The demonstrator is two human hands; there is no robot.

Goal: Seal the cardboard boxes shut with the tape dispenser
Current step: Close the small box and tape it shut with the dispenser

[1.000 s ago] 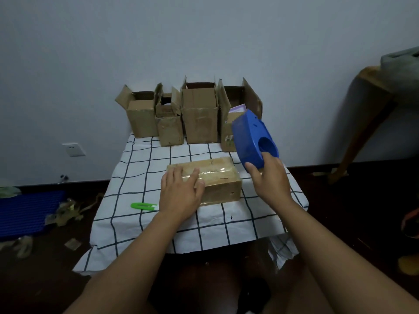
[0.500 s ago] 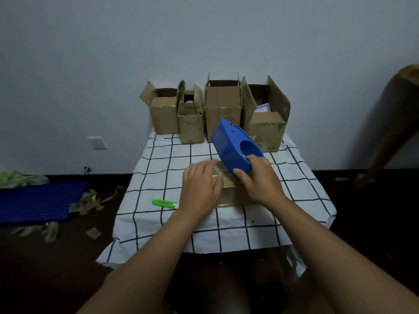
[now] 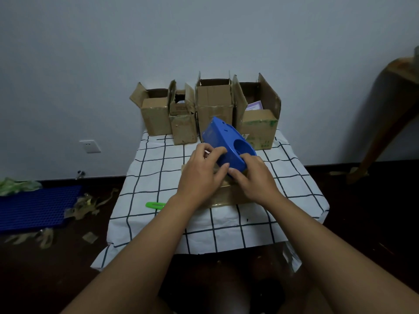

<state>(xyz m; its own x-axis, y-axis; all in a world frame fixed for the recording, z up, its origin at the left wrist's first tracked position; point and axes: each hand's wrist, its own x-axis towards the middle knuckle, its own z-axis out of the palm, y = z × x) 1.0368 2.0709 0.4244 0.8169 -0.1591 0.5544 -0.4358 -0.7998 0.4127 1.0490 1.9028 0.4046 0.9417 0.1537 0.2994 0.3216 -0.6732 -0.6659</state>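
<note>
Centrally, one blue tape dispenser (image 3: 226, 141) sits tilted over one taped cardboard box (image 3: 223, 196) lying on the bench (image 3: 158, 177), which is covered by a white cloth with a dark grid. Right hand (image 3: 255, 177) grips the dispenser's lower end, fingers (image 3: 235, 172) curled round it. Left hand (image 3: 200, 175) meets the dispenser's near side, fingers bent, thumb tip against the blue body; whether it pinches tape, cannot tell. Both hands hide most of the box; only its front face and a left corner show.

Four open cardboard boxes (image 3: 214, 109) stand in a row at the bench's far edge against the wall, flaps up. One green utility knife (image 3: 155, 205) lies on the cloth left of the left wrist. Floor, left: one blue mat (image 3: 34, 206), torn tape scraps (image 3: 90, 203) beside it. One wall socket (image 3: 90, 146).
</note>
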